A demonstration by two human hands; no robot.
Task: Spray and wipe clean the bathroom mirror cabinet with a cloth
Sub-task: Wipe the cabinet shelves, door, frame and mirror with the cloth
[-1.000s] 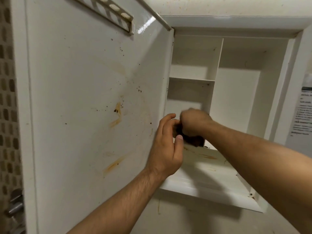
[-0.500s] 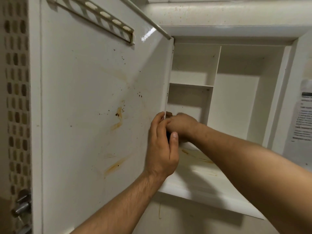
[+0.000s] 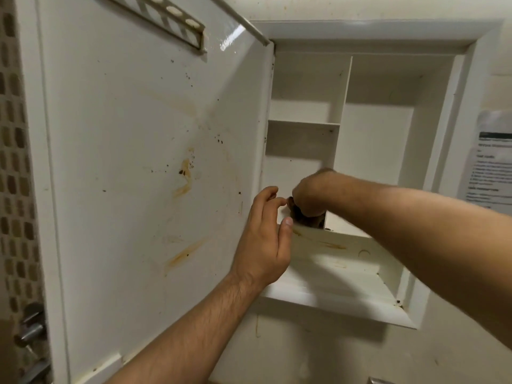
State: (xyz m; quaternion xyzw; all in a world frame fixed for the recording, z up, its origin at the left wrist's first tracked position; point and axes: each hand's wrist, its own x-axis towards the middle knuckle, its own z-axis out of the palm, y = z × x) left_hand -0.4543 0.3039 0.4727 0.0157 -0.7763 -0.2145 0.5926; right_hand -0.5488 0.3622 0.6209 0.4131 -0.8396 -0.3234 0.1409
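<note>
The white mirror cabinet (image 3: 374,275) stands open, its shelves bare. Its door (image 3: 133,162) swings out to the left, the inner face marked with rusty streaks and dark specks. My right hand (image 3: 311,196) reaches into the lower left corner of the cabinet, fist closed around a dark brown cloth (image 3: 300,216) pressed against the bottom shelf near the hinge side. My left hand (image 3: 267,239) hovers at the door's inner edge, fingers spread and curled, thumb near the shelf lip, holding nothing. No spray bottle is in view.
Orange stains run along the bottom shelf (image 3: 332,246). A printed paper notice (image 3: 491,162) hangs on the wall at right. Brown mosaic tiles (image 3: 15,162) and metal fittings (image 3: 29,328) sit at far left beyond the door.
My right hand has shifted slightly right and down with the cloth in the cabinet's lower corner. My left hand has opened and come away from the right hand.
</note>
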